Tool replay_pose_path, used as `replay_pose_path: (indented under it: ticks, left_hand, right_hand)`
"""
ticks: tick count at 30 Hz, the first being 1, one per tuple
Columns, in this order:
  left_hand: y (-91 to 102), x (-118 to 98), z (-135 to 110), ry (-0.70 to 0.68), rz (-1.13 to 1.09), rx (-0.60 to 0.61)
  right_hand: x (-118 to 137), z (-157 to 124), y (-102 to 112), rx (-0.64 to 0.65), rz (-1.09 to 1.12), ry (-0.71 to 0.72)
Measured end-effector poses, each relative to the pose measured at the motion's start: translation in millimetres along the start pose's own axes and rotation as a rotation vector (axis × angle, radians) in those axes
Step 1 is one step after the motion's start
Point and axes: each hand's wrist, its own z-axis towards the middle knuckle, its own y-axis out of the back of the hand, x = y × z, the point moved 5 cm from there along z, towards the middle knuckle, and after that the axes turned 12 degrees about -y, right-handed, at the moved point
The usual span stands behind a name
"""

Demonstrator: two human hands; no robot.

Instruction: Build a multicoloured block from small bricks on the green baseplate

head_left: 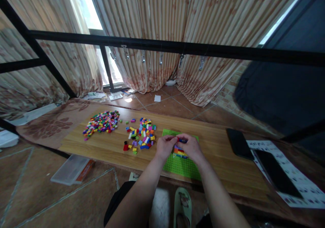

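My left hand [164, 146] and my right hand [192, 148] meet over a green studded baseplate [181, 169]. Both are closed, fingertips pinched around small toy bricks. A red brick [178, 139] shows at the left fingertips, and a dark blue brick [183, 141] lies against the right fingers. Whether these two are joined I cannot tell. Just below, between the hands, a row of orange, yellow, purple and blue bricks [179, 152] sits on the baseplate, partly covered by my right hand.
Left of the baseplate, loose bricks [144, 133] are scattered on the wooden board [101, 150], with a dense brick pile [103, 123] farther left. To the right lie a black slab [238, 143], a printed sheet [302, 173] and a dark phone-like object [276, 173]. A black rail [152, 45] crosses beyond.
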Motion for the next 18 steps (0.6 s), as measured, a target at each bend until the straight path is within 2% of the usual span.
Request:
replay_pose_path:
  ticks: [10,18]
  left_hand:
    - [-1.0,4.3,2.3,0.010,-0.066,-0.021]
    - [-1.9,1.7,2.2,-0.010,0.013,-0.022]
  right_hand:
    - [-3.2,-0.1,3.2,0.101,0.080,-0.039]
    - [-3.1,3.0,6.4,0.016,0.039,-0.026]
